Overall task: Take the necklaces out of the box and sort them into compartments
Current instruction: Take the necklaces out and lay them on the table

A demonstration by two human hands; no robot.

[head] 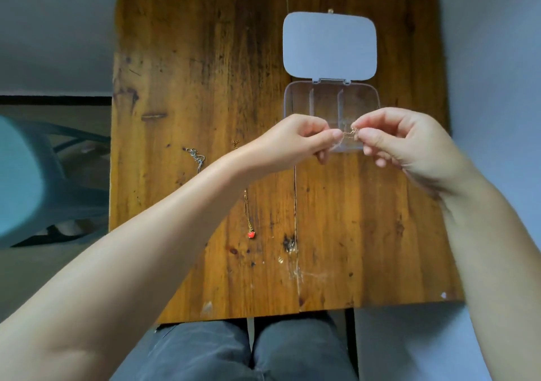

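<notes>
A clear plastic box (301, 99) with dividers lies on the wooden table, its lid (329, 44) flipped open away from me. Just above the box's near edge, my left hand (295, 140) and my right hand (401, 140) pinch the two ends of a thin gold necklace (349, 134), which is bunched between the fingertips. A gold necklace with a red pendant (250, 231) is stretched out on the table to the left, partly hidden by my left forearm. Further left a silver chain (196, 156) rests on the wood.
The wooden table (351, 219) has a crack running toward me down its middle. A teal chair (32, 175) stands left of the table. My knees in grey trousers (248, 351) sit under the near edge.
</notes>
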